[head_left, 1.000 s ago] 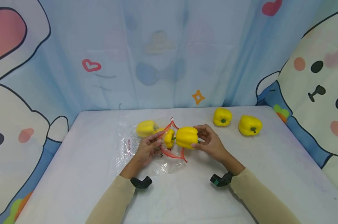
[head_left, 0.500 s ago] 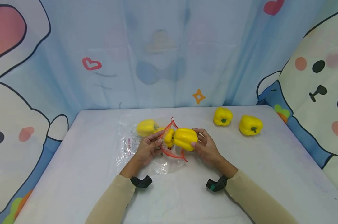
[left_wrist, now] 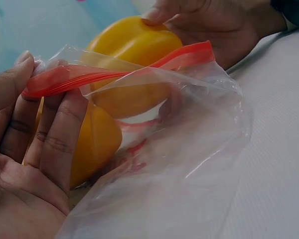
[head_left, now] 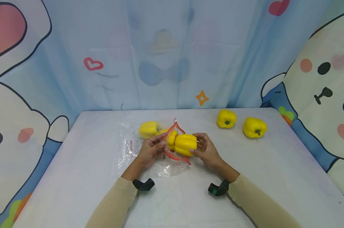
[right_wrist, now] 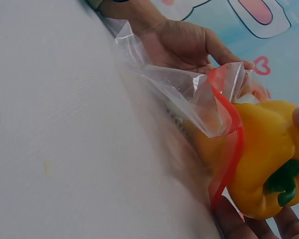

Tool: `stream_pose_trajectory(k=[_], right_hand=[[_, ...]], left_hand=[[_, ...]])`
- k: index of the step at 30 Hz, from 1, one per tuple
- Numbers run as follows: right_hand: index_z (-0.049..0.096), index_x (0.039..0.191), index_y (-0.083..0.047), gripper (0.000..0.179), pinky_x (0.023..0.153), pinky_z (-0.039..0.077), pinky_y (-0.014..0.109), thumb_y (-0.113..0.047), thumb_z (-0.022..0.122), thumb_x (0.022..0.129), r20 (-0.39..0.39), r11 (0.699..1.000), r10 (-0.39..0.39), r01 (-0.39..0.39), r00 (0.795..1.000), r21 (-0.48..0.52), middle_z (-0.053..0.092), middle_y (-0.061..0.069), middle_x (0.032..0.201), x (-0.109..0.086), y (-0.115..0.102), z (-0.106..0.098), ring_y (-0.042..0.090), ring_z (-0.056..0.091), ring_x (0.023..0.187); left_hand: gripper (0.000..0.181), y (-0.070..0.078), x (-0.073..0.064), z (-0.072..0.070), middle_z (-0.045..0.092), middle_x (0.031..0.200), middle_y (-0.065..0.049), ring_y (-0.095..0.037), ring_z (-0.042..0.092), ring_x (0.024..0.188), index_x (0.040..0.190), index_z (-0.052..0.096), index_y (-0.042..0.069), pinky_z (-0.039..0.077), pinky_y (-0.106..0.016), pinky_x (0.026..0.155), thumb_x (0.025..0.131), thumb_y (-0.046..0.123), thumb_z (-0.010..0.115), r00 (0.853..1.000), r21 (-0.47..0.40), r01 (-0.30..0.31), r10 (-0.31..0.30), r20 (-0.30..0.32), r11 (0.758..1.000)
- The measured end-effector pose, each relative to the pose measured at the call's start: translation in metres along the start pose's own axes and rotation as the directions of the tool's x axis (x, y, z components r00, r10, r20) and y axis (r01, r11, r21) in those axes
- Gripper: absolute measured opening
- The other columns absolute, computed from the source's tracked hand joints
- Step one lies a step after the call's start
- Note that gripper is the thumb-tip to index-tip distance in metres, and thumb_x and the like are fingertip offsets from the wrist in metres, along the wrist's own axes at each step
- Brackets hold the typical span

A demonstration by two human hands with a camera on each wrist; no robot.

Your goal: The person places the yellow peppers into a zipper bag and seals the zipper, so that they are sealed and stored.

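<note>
A clear zip bag [head_left: 167, 169] with a red zip edge lies on the white table, its mouth facing right. My left hand [head_left: 149, 151] pinches the red edge between thumb and fingers and holds the mouth apart. My right hand [head_left: 207, 151] grips a yellow bell pepper [head_left: 185, 145] at the bag's mouth; its green stem [right_wrist: 284, 181] faces the right palm. Another yellow pepper [left_wrist: 97, 144] sits just inside the mouth, behind the left fingers. Deeper in the bag lies a further yellow pepper [head_left: 149, 129], seen through the plastic.
Two more yellow peppers stand at the back right of the table: one pepper [head_left: 226, 118] near the rear edge, the other pepper [head_left: 254, 127] further right. A blue cartoon curtain [head_left: 160, 63] hangs behind the white table [head_left: 274, 177].
My right hand has moved left and slightly nearer, bringing its pepper from right of the bag into the red-edged mouth. My left hand keeps its pinch on the edge, nearly still.
</note>
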State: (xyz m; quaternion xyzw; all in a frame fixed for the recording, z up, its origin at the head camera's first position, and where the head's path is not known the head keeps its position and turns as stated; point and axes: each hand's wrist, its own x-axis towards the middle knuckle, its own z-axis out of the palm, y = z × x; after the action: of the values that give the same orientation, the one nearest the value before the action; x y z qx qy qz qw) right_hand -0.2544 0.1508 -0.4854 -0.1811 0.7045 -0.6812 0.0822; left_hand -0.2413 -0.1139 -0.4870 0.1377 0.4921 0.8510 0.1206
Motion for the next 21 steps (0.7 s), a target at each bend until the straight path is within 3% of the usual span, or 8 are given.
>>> stream_pose_trajectory(k=[7,13,21], right_hand=[[0.031,0.134,-0.003,0.068,0.094,0.052,0.018,-0.004,0.075,0.083,0.019,0.994,-0.031,0.033,0.999,-0.099,0.043,0.019,0.137,0.0007,0.0043,0.0019,0.027,0.049,0.121],[0.036,0.136,-0.010,0.072,0.094,0.054,0.024,-0.017,0.082,0.081,0.029,0.989,-0.029,0.033,0.999,-0.145,0.044,0.013,0.138,0.0007,0.0039,0.0034,0.032,0.049,0.128],[0.039,0.136,-0.010,0.074,0.096,0.054,0.030,-0.017,0.084,0.078,0.028,0.984,-0.036,0.040,0.999,-0.174,0.043,0.011,0.142,-0.0004,0.0032,0.0065,0.035,0.048,0.131]], left_hand=[[0.031,0.0006,0.0003,0.0004,0.070,0.094,0.007,-0.005,0.067,0.078,0.119,0.071,0.024,0.060,-0.025,0.072,0.089,0.021,0.073,1.000,-0.006,0.006,-0.006,-0.012,1.000],[0.032,0.0004,0.0007,0.0003,0.068,0.086,0.005,-0.007,0.067,0.075,0.120,0.071,0.025,0.060,-0.024,0.071,0.088,0.022,0.073,1.000,0.026,-0.002,0.002,-0.024,1.000],[0.034,0.0013,-0.0003,0.0020,0.069,0.089,0.006,-0.007,0.067,0.075,0.121,0.071,0.024,0.060,-0.024,0.073,0.087,0.023,0.075,1.000,0.008,-0.005,0.005,-0.015,1.000]])
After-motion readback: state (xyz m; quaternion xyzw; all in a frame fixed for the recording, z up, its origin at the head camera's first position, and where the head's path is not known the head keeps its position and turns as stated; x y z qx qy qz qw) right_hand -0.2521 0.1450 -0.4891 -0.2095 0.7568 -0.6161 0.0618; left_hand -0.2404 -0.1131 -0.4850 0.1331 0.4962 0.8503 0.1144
